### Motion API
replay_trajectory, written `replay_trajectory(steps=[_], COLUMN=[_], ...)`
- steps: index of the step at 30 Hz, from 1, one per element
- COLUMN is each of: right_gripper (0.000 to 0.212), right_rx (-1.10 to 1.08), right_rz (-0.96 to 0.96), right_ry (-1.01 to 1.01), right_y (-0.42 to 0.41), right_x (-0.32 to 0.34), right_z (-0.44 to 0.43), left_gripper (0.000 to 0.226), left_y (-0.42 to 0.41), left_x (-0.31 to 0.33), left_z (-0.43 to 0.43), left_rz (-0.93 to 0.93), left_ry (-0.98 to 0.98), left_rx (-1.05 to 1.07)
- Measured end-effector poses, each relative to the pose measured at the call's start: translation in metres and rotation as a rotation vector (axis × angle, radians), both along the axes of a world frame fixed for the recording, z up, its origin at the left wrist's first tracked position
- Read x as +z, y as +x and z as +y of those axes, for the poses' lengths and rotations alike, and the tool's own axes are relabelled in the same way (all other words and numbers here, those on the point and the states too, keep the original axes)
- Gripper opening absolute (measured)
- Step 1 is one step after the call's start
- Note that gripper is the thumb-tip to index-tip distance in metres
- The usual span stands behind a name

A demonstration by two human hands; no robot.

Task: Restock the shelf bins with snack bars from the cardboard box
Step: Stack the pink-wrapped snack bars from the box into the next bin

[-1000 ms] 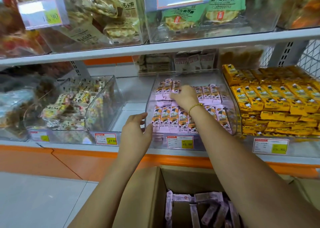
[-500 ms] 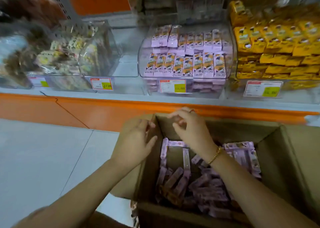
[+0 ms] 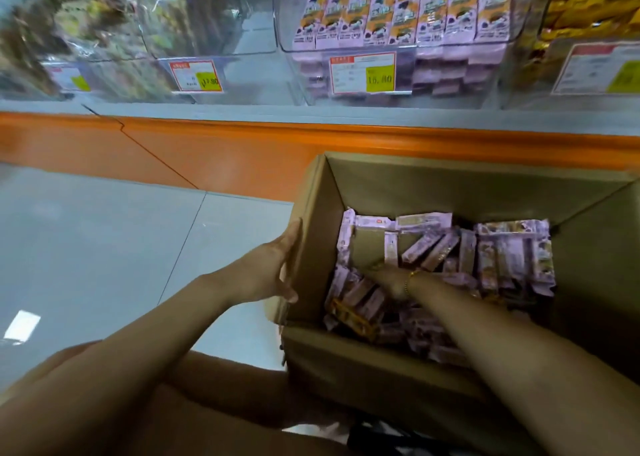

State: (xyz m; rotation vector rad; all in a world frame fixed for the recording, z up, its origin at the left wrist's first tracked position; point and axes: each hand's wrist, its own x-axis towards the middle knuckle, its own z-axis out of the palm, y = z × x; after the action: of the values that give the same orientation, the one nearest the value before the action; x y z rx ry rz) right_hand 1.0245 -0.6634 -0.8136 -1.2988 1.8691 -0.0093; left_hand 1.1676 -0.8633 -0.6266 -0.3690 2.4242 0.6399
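Pressing flat with straight fingers, the left hand braces the cardboard box. The right hand is buried among loose snack bars inside, grip hidden. Many remain; the clear bin above looks nearly full.

The right hand is sunk among the bars in the box; its fingers are hidden, so its grasp cannot be told. The box's right side runs off the edge. The purple bin is cut off at the top. The contents of the left bins are blurred.
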Motion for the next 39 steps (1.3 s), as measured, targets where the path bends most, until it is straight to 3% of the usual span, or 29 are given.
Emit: replay_trajectory(steps=[9,12,18,24,27,31,33,36,39], right_gripper=[0.075,0.089,0.042,0.05,0.066,0.068,0.056,0.032,0.03], right_rx=[0.056,0.03,-0.109,-0.459,-0.701,-0.826,-0.855,-0.964,-1.043], right_rz=[0.099,0.025,-0.029,-0.212,-0.395,-0.486,-0.528,-0.644,-0.811], right_ry=[-0.009,0.018,-0.016,-0.267,-0.461,-0.636,-0.704,-0.842,-0.928], right_y=[-0.008,-0.008,-0.014,-0.03,-0.033,-0.031,-0.025,-0.019,-0.013], right_x=[-0.014,-0.008,0.004,0.06,0.096,0.153,0.179,0.205,0.224], right_z=[-0.009,-0.004,-0.001,0.013,0.022,0.029,0.03,0.034,0.041], left_gripper=[0.125,0.126,0.128,0.117,0.097,0.059,0.046,0.044,0.045], left_y=[-0.001,-0.001,-0.001,-0.009,-0.022,-0.044,-0.052,-0.064,-0.077], left_x=[-0.002,-0.002,0.0,0.013,0.027,0.043,0.055,0.068,0.079], left_z=[-0.006,-0.006,-0.007,0.001,0.017,0.044,0.053,0.054,0.049], left_rz=[-0.02,-0.016,-0.029,-0.03,0.106,0.377,0.495,0.659,0.735], left_ry=[0.053,0.067,0.07,-0.073,-0.159,-0.119,-0.093,-0.161,-0.154], left_rx=[0.043,0.048,0.052,-0.014,-0.022,0.052,0.046,-0.005,-0.05])
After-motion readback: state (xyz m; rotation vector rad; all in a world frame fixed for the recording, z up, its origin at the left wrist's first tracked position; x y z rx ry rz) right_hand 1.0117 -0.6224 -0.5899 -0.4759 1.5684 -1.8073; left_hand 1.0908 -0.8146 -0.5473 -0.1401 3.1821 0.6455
